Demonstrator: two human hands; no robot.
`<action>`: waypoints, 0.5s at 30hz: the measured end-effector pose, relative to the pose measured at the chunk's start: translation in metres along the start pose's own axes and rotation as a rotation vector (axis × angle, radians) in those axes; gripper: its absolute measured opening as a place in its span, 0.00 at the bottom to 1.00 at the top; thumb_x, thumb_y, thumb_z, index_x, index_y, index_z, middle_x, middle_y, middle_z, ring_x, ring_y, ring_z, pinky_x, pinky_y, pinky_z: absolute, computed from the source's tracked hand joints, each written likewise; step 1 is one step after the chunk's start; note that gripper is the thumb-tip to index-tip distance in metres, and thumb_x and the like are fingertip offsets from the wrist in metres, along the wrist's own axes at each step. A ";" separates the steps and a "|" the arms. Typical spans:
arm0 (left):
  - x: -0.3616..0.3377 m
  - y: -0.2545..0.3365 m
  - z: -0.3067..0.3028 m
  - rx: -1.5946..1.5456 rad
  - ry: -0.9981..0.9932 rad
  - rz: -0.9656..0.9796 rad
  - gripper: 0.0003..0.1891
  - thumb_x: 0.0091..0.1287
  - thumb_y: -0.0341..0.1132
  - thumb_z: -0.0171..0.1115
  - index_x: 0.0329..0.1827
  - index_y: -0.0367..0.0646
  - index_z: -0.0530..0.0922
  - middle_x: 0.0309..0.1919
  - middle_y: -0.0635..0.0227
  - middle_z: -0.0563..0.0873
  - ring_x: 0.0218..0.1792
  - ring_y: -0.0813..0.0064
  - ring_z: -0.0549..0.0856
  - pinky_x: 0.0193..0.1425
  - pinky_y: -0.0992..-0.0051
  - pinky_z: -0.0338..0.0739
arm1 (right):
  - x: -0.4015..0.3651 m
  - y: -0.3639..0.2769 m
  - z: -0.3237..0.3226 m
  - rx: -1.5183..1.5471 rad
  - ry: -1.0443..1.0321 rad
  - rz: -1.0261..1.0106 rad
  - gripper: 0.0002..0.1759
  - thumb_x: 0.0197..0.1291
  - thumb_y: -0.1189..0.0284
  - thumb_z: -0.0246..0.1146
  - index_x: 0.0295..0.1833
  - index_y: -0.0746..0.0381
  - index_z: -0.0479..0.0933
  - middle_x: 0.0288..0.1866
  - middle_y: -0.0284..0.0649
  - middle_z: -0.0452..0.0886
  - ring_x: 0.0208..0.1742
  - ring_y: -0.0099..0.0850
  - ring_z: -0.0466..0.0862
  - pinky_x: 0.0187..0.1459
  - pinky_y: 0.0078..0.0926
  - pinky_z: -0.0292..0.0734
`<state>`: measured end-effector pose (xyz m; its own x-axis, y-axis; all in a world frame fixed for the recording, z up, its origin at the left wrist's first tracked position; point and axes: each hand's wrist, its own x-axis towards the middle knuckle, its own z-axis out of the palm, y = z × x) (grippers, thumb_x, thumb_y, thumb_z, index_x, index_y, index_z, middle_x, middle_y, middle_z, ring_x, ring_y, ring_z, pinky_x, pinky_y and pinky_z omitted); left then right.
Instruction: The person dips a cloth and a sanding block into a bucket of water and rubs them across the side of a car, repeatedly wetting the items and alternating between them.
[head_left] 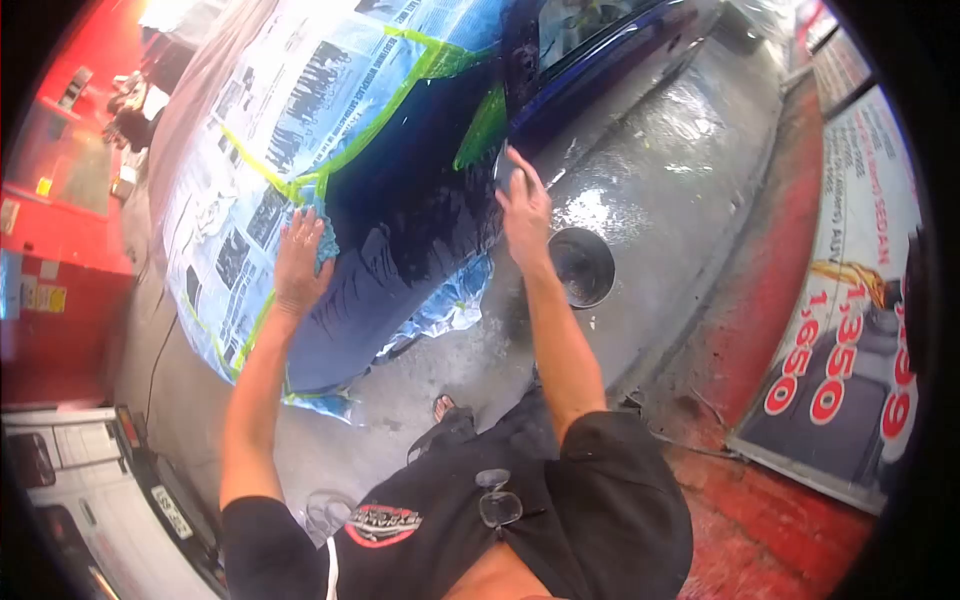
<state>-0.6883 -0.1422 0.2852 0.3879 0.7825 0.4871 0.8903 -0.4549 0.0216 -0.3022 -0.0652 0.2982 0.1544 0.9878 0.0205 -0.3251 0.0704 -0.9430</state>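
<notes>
My left hand (299, 262) is closed on a crumpled blue-green cloth (327, 243), right at the edge of the taped newspaper on the car. In my right hand (527, 213) is a flat dark grey pad (504, 172), pinched between thumb and fingers beside the car's side. Between my hands lies the wet dark blue car panel (400, 200), with streaks running down its lower part. Masking newspaper (310, 95), edged with yellow-green tape (372, 130), covers the car to the left. Another patch of green tape (483, 128) sits near the door.
A dark round bucket (583, 268) stands on the wet concrete floor (650, 190) just right of my right forearm. Loose masking sheet (445, 302) hangs below the panel. A large printed sign (840, 300) leans at the right, and a white van (95, 500) is at lower left.
</notes>
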 end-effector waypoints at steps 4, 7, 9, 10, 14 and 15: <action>0.003 0.001 0.005 -0.022 0.076 -0.012 0.37 0.63 0.32 0.71 0.78 0.41 0.73 0.79 0.52 0.74 0.82 0.43 0.68 0.86 0.44 0.58 | 0.060 0.034 0.084 -0.502 0.236 -0.582 0.29 0.82 0.69 0.53 0.81 0.70 0.66 0.86 0.56 0.65 0.87 0.49 0.63 0.84 0.42 0.58; 0.002 -0.003 0.005 -0.020 0.060 -0.001 0.35 0.66 0.35 0.68 0.78 0.41 0.72 0.79 0.51 0.74 0.82 0.42 0.68 0.85 0.43 0.58 | 0.079 0.065 0.139 -0.608 0.357 -0.554 0.33 0.82 0.68 0.54 0.86 0.65 0.59 0.90 0.53 0.55 0.90 0.50 0.54 0.82 0.68 0.52; 0.001 -0.004 0.006 -0.014 0.055 -0.002 0.34 0.68 0.36 0.67 0.78 0.40 0.72 0.79 0.50 0.74 0.82 0.42 0.68 0.85 0.42 0.57 | 0.095 0.077 0.144 -0.597 0.420 -0.563 0.34 0.83 0.65 0.52 0.88 0.63 0.56 0.92 0.51 0.51 0.91 0.52 0.52 0.79 0.79 0.49; 0.002 -0.005 0.006 -0.009 0.056 0.003 0.33 0.69 0.37 0.66 0.78 0.40 0.72 0.79 0.49 0.74 0.81 0.41 0.69 0.85 0.42 0.58 | 0.099 0.071 0.147 -0.610 0.446 -0.523 0.34 0.84 0.64 0.51 0.88 0.63 0.55 0.92 0.51 0.51 0.91 0.53 0.51 0.79 0.78 0.50; 0.006 -0.002 0.003 0.023 0.039 0.002 0.33 0.70 0.36 0.65 0.79 0.38 0.71 0.78 0.47 0.75 0.80 0.41 0.70 0.83 0.43 0.60 | 0.096 0.064 0.163 -0.643 0.507 -0.453 0.34 0.86 0.62 0.46 0.88 0.65 0.53 0.92 0.53 0.50 0.91 0.54 0.51 0.82 0.73 0.47; 0.007 0.001 0.003 0.032 0.039 0.009 0.32 0.71 0.34 0.64 0.79 0.37 0.71 0.78 0.46 0.75 0.80 0.41 0.71 0.83 0.44 0.61 | 0.083 0.069 0.165 -0.643 0.526 -0.441 0.34 0.86 0.62 0.45 0.88 0.65 0.53 0.92 0.53 0.49 0.91 0.54 0.51 0.82 0.72 0.46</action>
<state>-0.6843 -0.1358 0.2860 0.3868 0.7608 0.5212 0.8944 -0.4472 -0.0109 -0.4660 0.0447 0.2902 0.5940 0.6895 0.4145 0.4163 0.1774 -0.8917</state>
